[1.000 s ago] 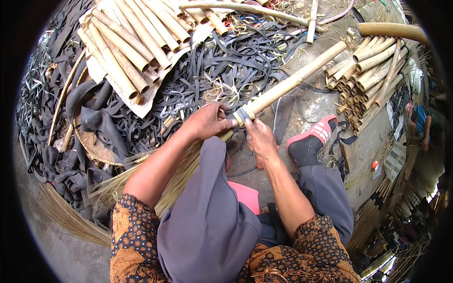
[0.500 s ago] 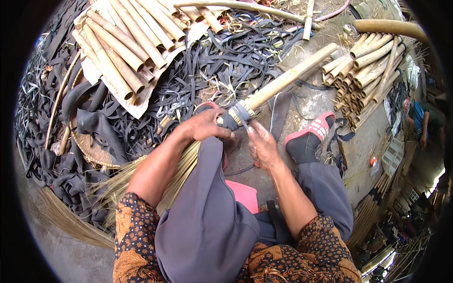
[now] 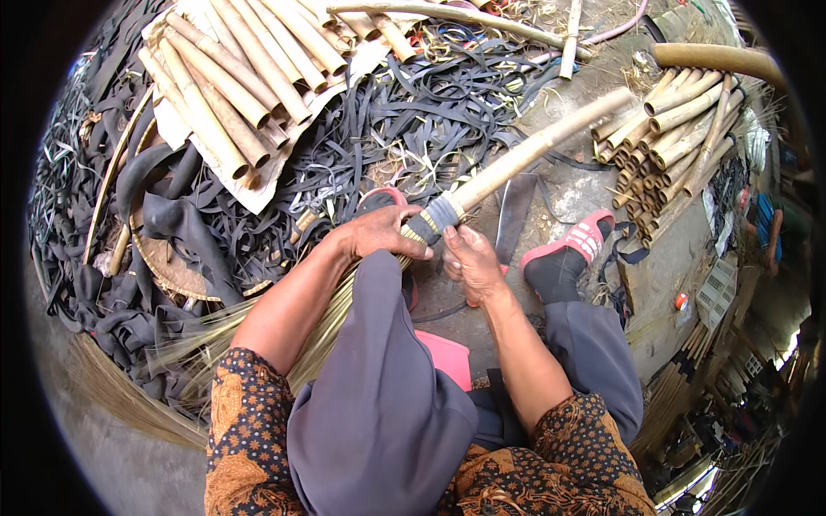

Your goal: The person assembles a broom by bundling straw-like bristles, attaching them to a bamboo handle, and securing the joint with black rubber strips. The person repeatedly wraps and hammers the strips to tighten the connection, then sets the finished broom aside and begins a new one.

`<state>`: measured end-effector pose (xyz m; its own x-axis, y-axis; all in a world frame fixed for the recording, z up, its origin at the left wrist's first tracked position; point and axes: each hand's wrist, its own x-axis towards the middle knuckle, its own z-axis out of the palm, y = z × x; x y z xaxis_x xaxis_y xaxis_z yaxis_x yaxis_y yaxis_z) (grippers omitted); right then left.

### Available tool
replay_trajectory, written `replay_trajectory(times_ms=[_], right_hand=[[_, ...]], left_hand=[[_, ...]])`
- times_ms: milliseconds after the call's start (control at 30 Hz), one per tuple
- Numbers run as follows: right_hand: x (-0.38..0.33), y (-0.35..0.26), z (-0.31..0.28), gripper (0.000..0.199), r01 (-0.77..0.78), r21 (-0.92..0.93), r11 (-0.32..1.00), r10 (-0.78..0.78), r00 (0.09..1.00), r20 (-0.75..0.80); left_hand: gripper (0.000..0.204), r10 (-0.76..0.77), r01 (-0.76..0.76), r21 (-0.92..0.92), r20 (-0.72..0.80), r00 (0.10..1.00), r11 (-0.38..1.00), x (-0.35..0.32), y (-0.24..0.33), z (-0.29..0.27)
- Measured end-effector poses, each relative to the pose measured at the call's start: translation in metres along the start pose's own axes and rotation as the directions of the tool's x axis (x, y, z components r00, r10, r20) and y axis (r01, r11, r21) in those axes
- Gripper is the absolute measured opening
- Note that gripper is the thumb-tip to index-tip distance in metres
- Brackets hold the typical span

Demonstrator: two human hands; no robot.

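I see my left hand (image 3: 379, 230) wrapped over the broom (image 3: 344, 301) just below its dark binding (image 3: 434, 217), fingers clamped around the bundle of straw. My right hand (image 3: 471, 262) sits just beside it on the near side of the binding; its fingers are curled together, and whether they pinch anything I cannot tell. The broom lies slantwise across my lap: its bamboo handle (image 3: 538, 150) runs up and to the right over the ground, while the straw fans out down to the left past my knee. A foot in a red sandal (image 3: 572, 245) rests just right of my hands. Beyond the hands lies a tangle of black rubber strips (image 3: 387, 112). Cut bamboo sticks (image 3: 232, 73) are stacked on a pale sheet at upper left, and another pile of bamboo (image 3: 671, 129) lies at upper right.
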<state>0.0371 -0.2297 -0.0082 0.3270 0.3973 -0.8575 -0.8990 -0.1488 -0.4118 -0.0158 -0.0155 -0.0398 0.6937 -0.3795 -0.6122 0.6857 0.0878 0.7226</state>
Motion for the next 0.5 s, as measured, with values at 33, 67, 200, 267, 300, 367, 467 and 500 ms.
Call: replay_trajectory(times_ms=[33, 67, 200, 267, 300, 367, 467, 500], right_hand=[[0.001, 0.001, 0.000, 0.029, -0.001, -0.012, 1.000, 0.001, 1.000, 0.003], [0.002, 0.002, -0.001, 0.029, 0.087, -0.049, 0.995, -0.086, 0.996, 0.021], [0.008, 0.011, 0.003, 0.033, 0.203, -0.140, 0.969, -0.215, 0.974, -0.076], [0.007, 0.013, 0.002, 0.032, 0.119, 0.013, 0.993, -0.118, 0.990, -0.083], [0.008, 0.013, 0.002, 0.032, 0.104, -0.018, 0.994, -0.105, 0.992, -0.074], [0.009, 0.012, 0.001, 0.032, 0.042, -0.080, 0.996, -0.053, 0.989, -0.138], [0.014, 0.009, 0.003, 0.034, 0.055, -0.150, 0.987, -0.075, 0.989, -0.131], [0.014, 0.008, 0.003, 0.033, 0.031, -0.170, 0.985, -0.057, 0.987, -0.149]], left_hand=[[0.077, 0.020, -0.021, 0.094, 0.015, 1.000, 0.995, 0.000, 0.002, 0.002], [0.075, -0.052, 0.073, 0.245, -0.090, 0.995, 0.967, -0.001, 0.005, 0.002], [0.069, 0.330, 0.168, 0.769, -0.446, 0.832, 0.617, -0.002, 0.016, 0.025], [0.066, 0.177, 0.067, 0.606, -0.333, 0.926, 0.792, 0.000, 0.019, 0.019], [0.071, 0.045, 0.038, 0.318, -0.253, 0.967, 0.947, -0.002, 0.018, 0.019], [0.070, 0.065, 0.068, 0.491, -0.248, 0.967, 0.869, -0.003, 0.016, 0.018], [0.072, 0.300, 0.113, 0.745, -0.397, 0.868, 0.657, -0.005, 0.015, 0.019], [0.073, 0.336, 0.105, 0.778, -0.384, 0.860, 0.620, -0.006, 0.016, 0.017]])
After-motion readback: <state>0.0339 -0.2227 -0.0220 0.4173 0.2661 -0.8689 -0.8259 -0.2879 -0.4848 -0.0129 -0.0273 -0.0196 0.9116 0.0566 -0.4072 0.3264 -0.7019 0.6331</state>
